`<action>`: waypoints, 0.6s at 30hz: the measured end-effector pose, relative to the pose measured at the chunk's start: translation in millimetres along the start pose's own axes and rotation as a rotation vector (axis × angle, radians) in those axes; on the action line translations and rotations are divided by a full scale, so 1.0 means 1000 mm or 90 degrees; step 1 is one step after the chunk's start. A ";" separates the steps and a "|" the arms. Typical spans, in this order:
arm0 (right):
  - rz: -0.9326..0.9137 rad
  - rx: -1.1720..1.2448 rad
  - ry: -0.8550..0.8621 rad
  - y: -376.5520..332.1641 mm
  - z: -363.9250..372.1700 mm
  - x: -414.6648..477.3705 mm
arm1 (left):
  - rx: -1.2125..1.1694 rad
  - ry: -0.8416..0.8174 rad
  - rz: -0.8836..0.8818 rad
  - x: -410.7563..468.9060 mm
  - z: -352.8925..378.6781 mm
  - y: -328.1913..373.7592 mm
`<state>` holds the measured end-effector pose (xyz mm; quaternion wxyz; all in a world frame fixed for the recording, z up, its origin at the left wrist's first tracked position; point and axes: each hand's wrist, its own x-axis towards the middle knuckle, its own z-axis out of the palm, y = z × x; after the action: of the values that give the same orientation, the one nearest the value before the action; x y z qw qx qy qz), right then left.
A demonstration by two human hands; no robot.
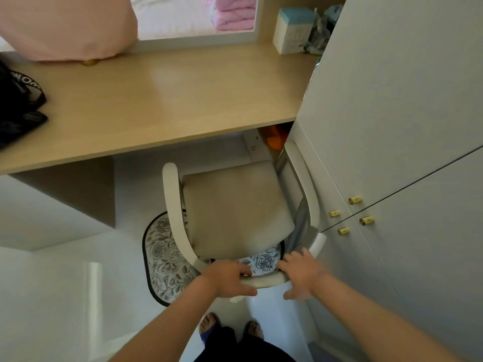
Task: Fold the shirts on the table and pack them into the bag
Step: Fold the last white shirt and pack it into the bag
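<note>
Head view: the black bag (19,105), with a white-lettered strap, lies on the light wooden table (167,100) at its left edge, partly out of frame. At the table's far left corner sits a bulky pink fabric item (68,27); whether it is a shirt cannot be told. A white and blue box (294,31) stands at the far right of the tabletop, with crumpled greenish material just beside it. Behind the table, through a framed opening, folded pink cloth (235,14) shows.

Below the table's near edge stands a white-framed chair (173,205) with a beige seat cushion (235,210), on a round floral mat (162,257). The left hand (230,279) grips the chair's curved back rail, fingers curled over the top and thumb underneath. The right hand (300,275) is spread, fingers extended over the rail's right end and thumb lower down; it is blurred, and contact with the rail cannot be told. The 2 hands are near each other, with a bare stretch of rail between them.

To the right, pale cupboard doors (405,126) carry 4 gold knobs (355,200). The chair's right arm is just beside them. The person's 2 feet (209,325) show on the pale floor at the bottom.
</note>
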<state>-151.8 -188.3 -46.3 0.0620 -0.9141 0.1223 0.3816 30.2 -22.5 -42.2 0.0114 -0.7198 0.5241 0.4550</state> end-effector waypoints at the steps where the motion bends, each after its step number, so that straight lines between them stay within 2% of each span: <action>1: 0.002 0.002 0.027 0.000 0.002 0.003 | 0.029 0.035 0.001 0.001 0.003 0.002; 7: 0.045 -0.029 0.141 0.023 0.021 0.013 | 0.224 0.228 -0.006 0.014 0.046 0.015; 10: -0.032 -0.061 0.206 0.033 0.030 0.020 | 0.275 0.318 0.030 0.028 0.059 0.004; 13: -0.097 -0.135 0.195 0.043 0.035 0.024 | 0.317 0.384 0.061 0.037 0.067 -0.005; 18: -0.148 -0.154 0.222 0.060 0.014 0.046 | 0.330 0.442 0.026 0.054 0.053 -0.019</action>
<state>-146.3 -251.3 -90.6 -0.0263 -0.9748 -0.0211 0.2205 12.9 -27.4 -118.0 0.0063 -0.7931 0.6078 0.0393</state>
